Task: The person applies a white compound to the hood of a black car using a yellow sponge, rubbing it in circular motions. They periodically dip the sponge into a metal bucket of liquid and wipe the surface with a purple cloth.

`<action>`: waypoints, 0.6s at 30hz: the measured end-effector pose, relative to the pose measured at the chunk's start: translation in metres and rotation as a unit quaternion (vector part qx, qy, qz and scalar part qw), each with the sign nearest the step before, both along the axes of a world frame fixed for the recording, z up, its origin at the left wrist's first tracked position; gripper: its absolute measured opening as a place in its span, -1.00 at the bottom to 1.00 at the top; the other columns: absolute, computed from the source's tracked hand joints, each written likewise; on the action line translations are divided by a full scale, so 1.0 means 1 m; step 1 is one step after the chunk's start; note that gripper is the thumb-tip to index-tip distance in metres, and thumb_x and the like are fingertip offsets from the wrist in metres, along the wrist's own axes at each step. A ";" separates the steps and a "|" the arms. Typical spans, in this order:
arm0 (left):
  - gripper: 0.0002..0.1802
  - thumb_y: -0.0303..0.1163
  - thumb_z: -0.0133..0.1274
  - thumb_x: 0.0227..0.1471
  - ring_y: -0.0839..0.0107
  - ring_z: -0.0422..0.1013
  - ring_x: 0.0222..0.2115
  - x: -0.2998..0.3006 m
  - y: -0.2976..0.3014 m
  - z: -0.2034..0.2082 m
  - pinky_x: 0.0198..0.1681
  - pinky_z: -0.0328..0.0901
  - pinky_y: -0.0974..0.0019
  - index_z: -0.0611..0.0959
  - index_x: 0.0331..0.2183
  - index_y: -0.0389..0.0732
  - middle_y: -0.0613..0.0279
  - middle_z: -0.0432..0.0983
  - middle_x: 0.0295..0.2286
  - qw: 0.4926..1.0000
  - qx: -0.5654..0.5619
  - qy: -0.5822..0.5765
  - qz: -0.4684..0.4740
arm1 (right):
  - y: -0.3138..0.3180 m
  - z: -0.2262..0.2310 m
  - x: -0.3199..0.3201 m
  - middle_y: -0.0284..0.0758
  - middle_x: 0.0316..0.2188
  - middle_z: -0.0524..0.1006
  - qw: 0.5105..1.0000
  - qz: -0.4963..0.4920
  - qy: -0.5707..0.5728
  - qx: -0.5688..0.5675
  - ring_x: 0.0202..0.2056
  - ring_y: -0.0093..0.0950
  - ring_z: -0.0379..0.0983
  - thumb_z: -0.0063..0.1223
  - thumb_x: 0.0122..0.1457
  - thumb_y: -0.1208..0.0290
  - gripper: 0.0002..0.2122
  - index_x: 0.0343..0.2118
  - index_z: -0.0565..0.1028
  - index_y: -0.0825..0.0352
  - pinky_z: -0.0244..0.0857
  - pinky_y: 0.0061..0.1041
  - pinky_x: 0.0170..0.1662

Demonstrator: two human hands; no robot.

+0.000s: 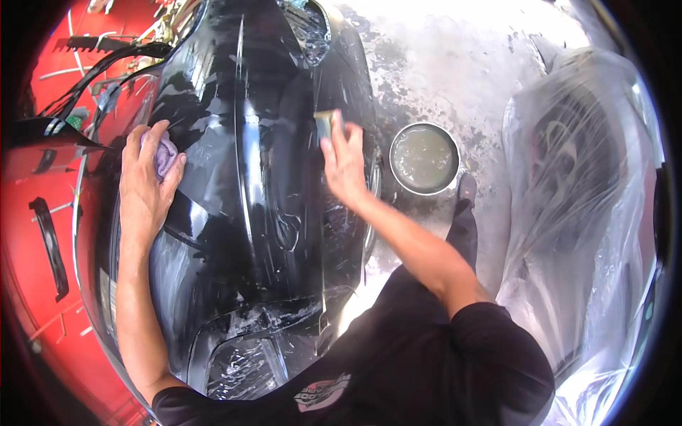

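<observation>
Black shirt (pixel 419 355) nearest; beyond it, one glossy black car panel (pixel 277 177), long axis near to far, beneath left hand (pixel 145 184), gripping a purple cloth (pixel 166 156) at its left side, and right hand (pixel 346 163), pinching a small block (pixel 327 124) at its right, nearer the round pan (pixel 426 193).

The lettering in view is a print (pixel 322 392) on the black shirt (pixel 433 358) worn by the person – a patch of pale and reddish shapes low in the view, close to the bottom edge. Light block letters run across it in short lines, slanting upward to the right – some of them clear, others blurred or lost in the folds of the fabric.
</observation>
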State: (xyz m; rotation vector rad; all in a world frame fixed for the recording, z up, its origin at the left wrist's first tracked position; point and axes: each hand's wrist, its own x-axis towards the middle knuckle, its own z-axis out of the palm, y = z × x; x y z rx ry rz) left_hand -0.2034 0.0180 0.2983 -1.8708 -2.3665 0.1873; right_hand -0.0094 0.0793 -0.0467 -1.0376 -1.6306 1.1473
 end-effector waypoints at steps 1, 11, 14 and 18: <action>-0.39 -0.27 0.29 0.22 -0.24 0.38 0.21 0.001 -0.001 0.000 0.28 0.32 -0.08 0.55 0.25 -0.16 -0.22 0.40 0.19 1.000 0.003 0.012 -0.005 | -0.007 0.000 0.004 0.25 0.16 0.32 1.000 0.014 0.002 -0.026 0.15 0.19 0.35 0.07 0.42 0.44 -0.36 0.53 0.17 0.27 0.29 0.00 0.24; -0.40 -0.22 0.28 0.24 -0.21 0.40 0.17 0.002 0.014 -0.005 0.25 0.33 -0.08 0.55 0.25 -0.16 -0.20 0.42 0.15 1.000 0.004 0.017 -0.001 | 0.087 -0.007 -0.004 0.30 0.23 0.33 0.998 0.044 -0.038 0.024 0.21 0.23 0.36 0.13 0.43 0.30 -0.39 0.49 0.26 0.29 0.34 0.01 0.23; -0.40 -0.21 0.27 0.24 -0.22 0.41 0.16 -0.001 0.013 -0.002 0.24 0.33 -0.08 0.55 0.24 -0.17 -0.19 0.43 0.14 1.000 0.009 0.012 -0.009 | 0.083 0.007 -0.001 0.27 0.24 0.38 0.996 0.038 -0.075 0.032 0.20 0.19 0.42 0.17 0.42 0.19 -0.38 0.46 0.30 0.29 0.40 -0.01 0.19; -0.41 -0.19 0.27 0.25 -0.21 0.43 0.14 -0.002 0.014 -0.003 0.22 0.35 -0.09 0.56 0.23 -0.18 -0.18 0.45 0.12 0.999 0.022 0.008 -0.024 | 0.095 0.003 0.000 0.18 0.20 0.46 0.997 0.041 -0.063 0.000 0.15 0.13 0.50 0.16 0.43 0.14 -0.40 0.44 0.36 0.29 0.45 -0.05 0.15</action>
